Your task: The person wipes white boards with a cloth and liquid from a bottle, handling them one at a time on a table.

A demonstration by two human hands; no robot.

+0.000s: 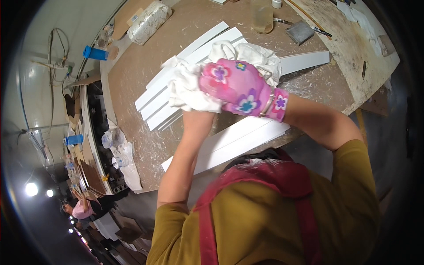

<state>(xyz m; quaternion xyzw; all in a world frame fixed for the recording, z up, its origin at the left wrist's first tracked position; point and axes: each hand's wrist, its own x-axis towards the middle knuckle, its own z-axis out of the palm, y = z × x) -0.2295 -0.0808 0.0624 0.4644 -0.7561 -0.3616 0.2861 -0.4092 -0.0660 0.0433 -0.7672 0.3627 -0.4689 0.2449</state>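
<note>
Both arms reach in over the table, and the hands meet at a bunched white cloth point(191, 88). My right hand point(238, 87) wears a pink glove with flower prints. Its fingers are curled into the cloth, slightly smeared by motion. From the lower left comes my bare left forearm, and my left hand point(201, 115) disappears under the cloth at the wrist, so its fingers are hidden. More white fabric point(258, 57) bulges out beyond the glove. Beneath lie several long white strips point(212, 39), and further white boards point(238, 141) lie along the near edge.
The brown tabletop point(128, 84) is scuffed with white marks. At its back stand a wrapped bundle point(150, 22), a blue cup point(95, 53), a jar of yellowish liquid point(262, 20) and a grey block point(300, 32). A plastic bottle point(120, 161) lies left. Another person point(83, 210) works far left.
</note>
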